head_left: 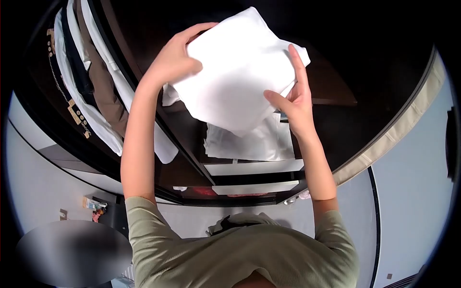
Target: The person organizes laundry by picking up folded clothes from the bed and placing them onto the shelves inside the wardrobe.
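Note:
A folded white garment (235, 72) is held up between my two hands inside a dark wardrobe. What kind of garment it is, I cannot make out. My left hand (176, 58) grips its left edge, thumb on the near face and fingers passing behind. On the right side, my right hand (296, 98) pinches the cloth, with the thumb and one finger lying over its face. Just below the held piece, another folded white cloth (252, 141) rests on a shelf or drawer top, partly covered from view.
Several clothes (98, 79) in white, dark and brown hang in the left section. White-fronted drawers (254, 168) sit under the folded cloth. A beige fabric strip (394, 132) runs along the right edge. A dark shelf (331, 91) lies behind my right hand.

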Tool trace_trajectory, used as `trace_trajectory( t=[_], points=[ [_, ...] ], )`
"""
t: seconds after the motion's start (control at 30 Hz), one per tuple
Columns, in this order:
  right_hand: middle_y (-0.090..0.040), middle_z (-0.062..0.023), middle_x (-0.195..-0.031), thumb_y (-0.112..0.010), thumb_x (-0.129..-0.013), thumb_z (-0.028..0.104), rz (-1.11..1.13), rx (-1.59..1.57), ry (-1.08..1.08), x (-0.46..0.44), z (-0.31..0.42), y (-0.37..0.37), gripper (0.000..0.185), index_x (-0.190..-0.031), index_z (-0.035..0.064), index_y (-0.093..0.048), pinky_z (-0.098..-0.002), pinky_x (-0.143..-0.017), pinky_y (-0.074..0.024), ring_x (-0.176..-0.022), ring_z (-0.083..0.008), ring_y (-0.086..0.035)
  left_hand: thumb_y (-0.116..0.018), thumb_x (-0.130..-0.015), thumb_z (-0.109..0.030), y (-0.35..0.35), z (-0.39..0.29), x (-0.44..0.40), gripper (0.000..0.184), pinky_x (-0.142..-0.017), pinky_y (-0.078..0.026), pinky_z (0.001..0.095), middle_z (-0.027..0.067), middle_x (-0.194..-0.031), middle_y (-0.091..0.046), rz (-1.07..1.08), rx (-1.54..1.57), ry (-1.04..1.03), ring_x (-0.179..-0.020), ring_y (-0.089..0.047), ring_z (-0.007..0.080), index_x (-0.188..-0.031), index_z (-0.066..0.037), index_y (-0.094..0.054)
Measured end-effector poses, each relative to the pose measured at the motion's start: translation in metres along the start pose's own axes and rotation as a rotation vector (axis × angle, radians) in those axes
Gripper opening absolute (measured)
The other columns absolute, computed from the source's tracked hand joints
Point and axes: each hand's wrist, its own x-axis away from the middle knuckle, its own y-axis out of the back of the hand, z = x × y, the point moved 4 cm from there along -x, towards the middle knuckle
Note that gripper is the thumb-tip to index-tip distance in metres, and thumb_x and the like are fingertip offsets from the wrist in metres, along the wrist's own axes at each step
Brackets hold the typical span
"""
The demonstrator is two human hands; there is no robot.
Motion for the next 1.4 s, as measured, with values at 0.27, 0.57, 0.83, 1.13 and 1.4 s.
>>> trace_trajectory(
  t=[0.27, 0.57, 0.83, 1.13, 1.4],
  points=[
    [-0.034, -0.0148, -0.134, -0.059, -0.065, 0.006, -0.044, 0.106, 0.025, -0.069, -0.021, 0.01, 0.078, -0.137, 0.0147, -0.028, -0.0331, -0.1, -0.0309, -0.119, -0.0268, -0.039, -0.053, -0.052, -0.003, 0.018, 0.011, -0.034, 0.08, -0.081, -0.044, 0.0308, 0.0138, -0.099, -0.057, -0.176, 0.05, -0.012, -0.086, -0.055, 0.0223, -0.129, -0.018, -0.041],
    [-0.037, -0.0152, -0.133, -0.053, -0.07, 0.006, 0.049, 0.231, -0.061, -0.171, -0.042, 0.013, 0.07, -0.136, 0.0112, -0.03, -0.0343, -0.102, -0.0255, -0.12, -0.0253, -0.037, -0.043, -0.064, 0.004, 0.029, 0.036, -0.065, 0.048, -0.092, -0.039, 0.0306, 0.0123, -0.115, -0.054, -0.27, 0.0, -0.09, -0.106, -0.052, 0.0246, -0.107, -0.009, -0.061],
    [-0.05, -0.0146, -0.118, -0.061, -0.078, 0.025, -0.174, 0.047, -0.225, -0.299, -0.133, -0.016, 0.056, -0.126, 0.0069, -0.042, -0.0306, -0.086, -0.0415, -0.1, -0.0224, -0.051, -0.053, -0.074, -0.006, 0.062, 0.068, -0.127, 0.024, -0.074, -0.049, 0.0411, 0.0137, -0.116, -0.051, -1.074, -0.392, -0.126, -0.087, -0.058, 0.0361, -0.096, -0.01, -0.061],
    [-0.061, -0.0058, -0.089, -0.061, -0.077, 0.038, 0.231, 0.098, -0.621, -0.263, -0.177, -0.011, 0.036, -0.098, 0.0087, -0.063, -0.0262, -0.068, -0.0461, -0.078, -0.0129, -0.056, -0.057, -0.068, 0.006, 0.026, 0.101, -0.104, 0.022, -0.088, -0.039, 0.0367, 0.0167, -0.111, -0.048, -1.021, -0.173, -0.077, -0.103, -0.047, 0.0345, -0.085, -0.008, -0.062],
    [-0.053, -0.0192, -0.111, -0.057, -0.078, 0.041, 0.022, 0.703, -0.092, -0.244, -0.161, -0.032, 0.059, -0.122, 0.0023, -0.047, -0.0274, -0.081, -0.0448, -0.09, -0.0235, -0.057, -0.053, -0.077, -0.011, 0.01, 0.105, -0.099, 0.024, -0.091, -0.038, 0.0364, 0.0158, -0.127, -0.039, -0.855, -0.543, 0.027, -0.114, -0.04, 0.0315, -0.099, -0.013, -0.062]
  ],
)
